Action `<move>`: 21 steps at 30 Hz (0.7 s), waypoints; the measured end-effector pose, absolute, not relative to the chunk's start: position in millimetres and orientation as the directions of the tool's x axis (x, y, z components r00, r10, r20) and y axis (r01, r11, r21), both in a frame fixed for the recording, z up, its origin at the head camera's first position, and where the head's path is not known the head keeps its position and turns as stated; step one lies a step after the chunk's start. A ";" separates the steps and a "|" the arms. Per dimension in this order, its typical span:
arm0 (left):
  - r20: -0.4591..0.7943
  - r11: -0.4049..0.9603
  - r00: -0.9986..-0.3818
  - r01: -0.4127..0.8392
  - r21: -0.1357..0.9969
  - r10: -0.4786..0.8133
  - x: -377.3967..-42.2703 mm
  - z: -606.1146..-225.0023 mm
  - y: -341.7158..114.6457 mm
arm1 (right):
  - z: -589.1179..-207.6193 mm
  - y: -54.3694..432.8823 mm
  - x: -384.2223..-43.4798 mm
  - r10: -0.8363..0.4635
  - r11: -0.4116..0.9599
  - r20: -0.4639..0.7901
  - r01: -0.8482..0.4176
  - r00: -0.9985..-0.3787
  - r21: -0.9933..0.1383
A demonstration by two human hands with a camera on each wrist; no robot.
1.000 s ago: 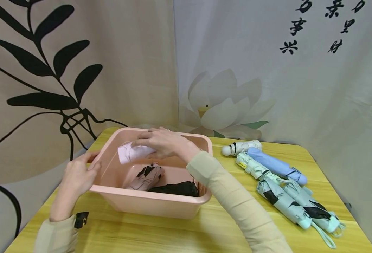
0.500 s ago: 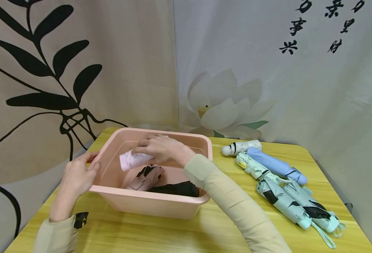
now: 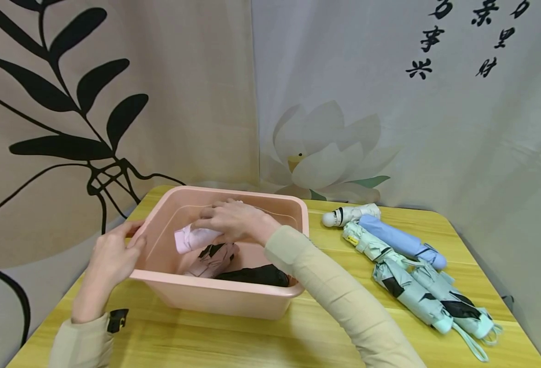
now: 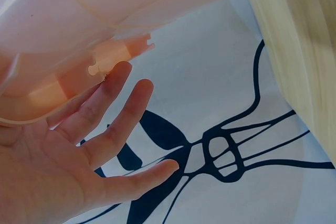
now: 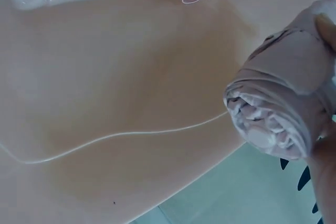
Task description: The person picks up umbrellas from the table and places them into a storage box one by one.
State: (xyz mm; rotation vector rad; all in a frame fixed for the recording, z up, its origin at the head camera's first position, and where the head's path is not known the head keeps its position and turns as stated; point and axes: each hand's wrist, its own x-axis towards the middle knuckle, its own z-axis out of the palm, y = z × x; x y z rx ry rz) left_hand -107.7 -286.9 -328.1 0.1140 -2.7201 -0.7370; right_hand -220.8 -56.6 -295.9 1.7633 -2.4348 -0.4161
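A pink plastic basin stands on the table. My left hand holds its left rim, thumb over the edge and fingers outside; in the left wrist view those fingers are spread, some touching nothing. Inside the basin, my right hand grips a folded pale-lilac umbrella, raised and slightly tilted. The right wrist view shows the rolled cloth end of this lilac umbrella. Below it lie a dusky-pink folded umbrella and a black one, the latter partly hidden by the front wall.
On the right of the wooden table lie several folded umbrellas: a white one, a blue one, a mint one and pale-green ones with black patches. A printed curtain hangs behind.
My right hand has lowered the lilac umbrella a little deeper into the basin, toward the dusky-pink one. The left hand and the basin stay where they were.
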 end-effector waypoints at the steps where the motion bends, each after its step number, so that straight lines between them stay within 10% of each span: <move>1: 0.285 0.864 -0.945 0.007 0.503 -0.159 -107.8 -328.1 -287.0 | -296.2 -56.7 -220.6 -0.946 0.284 -0.071 -0.915 -0.316 0.285; 9: 0.279 0.862 -0.947 0.004 0.506 -0.160 -107.5 -327.8 -287.0 | -293.2 -57.7 -223.2 -0.970 0.236 0.029 -0.900 -0.242 0.368; 21: 0.283 0.862 -0.946 0.007 0.507 -0.159 -107.8 -329.7 -288.1 | -274.5 -45.9 -216.5 -0.944 0.326 0.055 -0.888 -0.326 0.324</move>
